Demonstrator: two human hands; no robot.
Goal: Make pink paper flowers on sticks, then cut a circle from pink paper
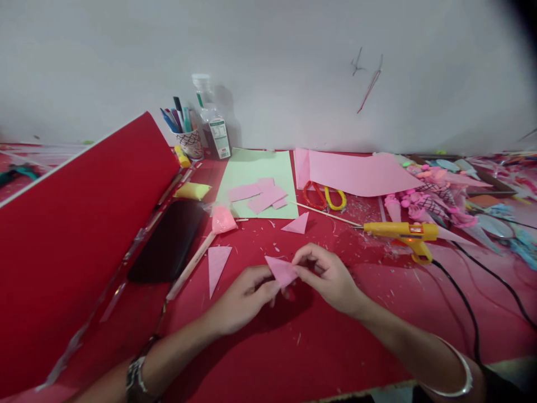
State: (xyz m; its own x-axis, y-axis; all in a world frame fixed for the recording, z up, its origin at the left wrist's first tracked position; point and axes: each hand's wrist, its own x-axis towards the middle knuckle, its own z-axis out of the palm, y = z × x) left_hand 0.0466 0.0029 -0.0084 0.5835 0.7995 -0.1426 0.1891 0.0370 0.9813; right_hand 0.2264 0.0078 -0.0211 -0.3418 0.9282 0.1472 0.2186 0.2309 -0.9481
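Observation:
My left hand (243,296) and my right hand (327,277) meet over the red table, and both pinch a small pink paper piece (282,271) between fingers and thumbs. The paper is held just above the table surface, its pointed corner up to the left. A loose pink triangle (297,225) lies a little beyond the hands. Another pale pink triangle (217,266) lies to the left of my left hand, beside a wooden stick (191,266) with a pink cone (222,220) at its top.
A yellow glue gun (400,232) with black cord lies right of the hands. Red-and-yellow scissors (324,196), pink paper sheet (356,173), green sheet (257,182) with pink scraps sit behind. A raised red sheet (79,224), dark phone (168,240), pen cup (187,137) and bottle (212,120) stand left.

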